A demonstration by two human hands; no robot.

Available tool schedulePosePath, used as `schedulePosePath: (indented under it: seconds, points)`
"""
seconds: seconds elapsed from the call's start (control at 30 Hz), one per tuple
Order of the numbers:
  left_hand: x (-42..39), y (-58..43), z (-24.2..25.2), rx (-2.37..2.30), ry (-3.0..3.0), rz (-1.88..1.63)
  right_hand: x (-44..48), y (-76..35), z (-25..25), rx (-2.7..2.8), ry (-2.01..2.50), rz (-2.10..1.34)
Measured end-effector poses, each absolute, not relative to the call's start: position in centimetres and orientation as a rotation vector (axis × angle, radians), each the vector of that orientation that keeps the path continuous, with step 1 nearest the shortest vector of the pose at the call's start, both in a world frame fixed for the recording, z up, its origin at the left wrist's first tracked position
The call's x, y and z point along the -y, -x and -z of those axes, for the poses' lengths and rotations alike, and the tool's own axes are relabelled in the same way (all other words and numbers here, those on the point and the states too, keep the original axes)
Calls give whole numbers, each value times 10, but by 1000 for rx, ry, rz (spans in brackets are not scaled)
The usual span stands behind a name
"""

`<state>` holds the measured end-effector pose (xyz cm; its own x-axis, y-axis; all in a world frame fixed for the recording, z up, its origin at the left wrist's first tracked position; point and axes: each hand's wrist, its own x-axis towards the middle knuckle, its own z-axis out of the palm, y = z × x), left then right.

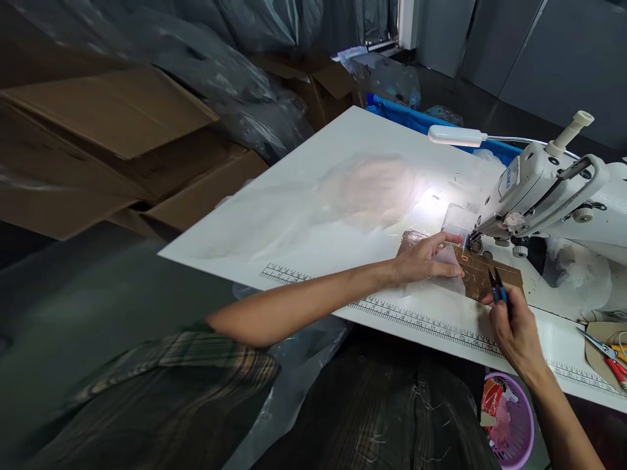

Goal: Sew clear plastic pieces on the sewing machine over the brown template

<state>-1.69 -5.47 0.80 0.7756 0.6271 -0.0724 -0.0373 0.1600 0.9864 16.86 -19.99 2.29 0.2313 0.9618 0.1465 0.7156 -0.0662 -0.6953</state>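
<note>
At the sewing machine (524, 186), my left hand (422, 261) holds a small piece of sheer white fabric (450, 260). Its index finger reaches close to the presser foot, and its thumb lies on the fabric. Under the fabric is a brown taped plate (490, 274) on the machine bed. My right hand (514, 326) grips a pair of thread snips (498, 287) with blue handles and dark blades pointing up toward the machine. The fingertips of that hand are by the plate's front edge.
A white table (294, 215) bears a printed ruler along its front edge. Scissors (600, 343) lie at the right. Below stands a purple basket (526, 424) with scraps. Cardboard boxes (112, 111) and plastic sheeting fill the left. A lamp (455, 136) lights the needle area.
</note>
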Motion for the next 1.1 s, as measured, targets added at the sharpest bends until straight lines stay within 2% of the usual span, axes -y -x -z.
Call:
schedulePosePath:
  seconds: [0.13, 0.43, 0.87, 1.03, 1.1]
  points:
    - [54, 17, -4, -645, -1412, -574, 177, -143, -19, 1488, 1871, -470]
    - [56, 22, -14, -679, -1450, -551, 173, -137, -14, 1632, 1891, -137]
    - [56, 22, -14, -771, -1483, -530, 182, -145, -8, 1476, 2082, -52]
    - [53, 23, -10, -764, -1460, -513, 201, -193, -19, 1537, 2167, 471]
    - [52, 22, -9, -731, -1439, -519, 201, -198, -20, 1574, 2054, 452]
